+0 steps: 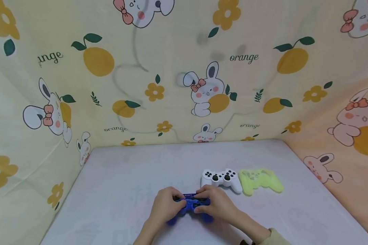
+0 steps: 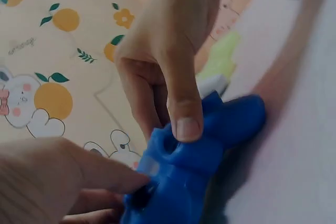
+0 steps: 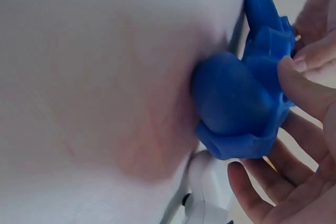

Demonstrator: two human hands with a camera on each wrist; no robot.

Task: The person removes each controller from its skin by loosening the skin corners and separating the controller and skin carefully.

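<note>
A game controller (image 1: 190, 196) with a dark blue face marked SONY sits low in the middle of the head view, wrapped in a bright blue silicone cover (image 2: 191, 153). From the left, my left hand (image 1: 168, 206) pinches the cover near a stick opening, thumb on top. My right hand (image 1: 218, 204) grips the opposite side, its thumb pressing the cover beside another opening. In the right wrist view, the cover's rounded grip (image 3: 226, 95) rests close over the table, and fingers of the right hand (image 3: 304, 177) spread along its far edge.
A white controller (image 1: 235, 185) lies just behind my right hand. To its right is a flat yellow-green silicone cover (image 1: 260, 183). The pale tabletop (image 1: 125, 177) meets patterned fabric walls (image 1: 178, 129) at the back and both sides.
</note>
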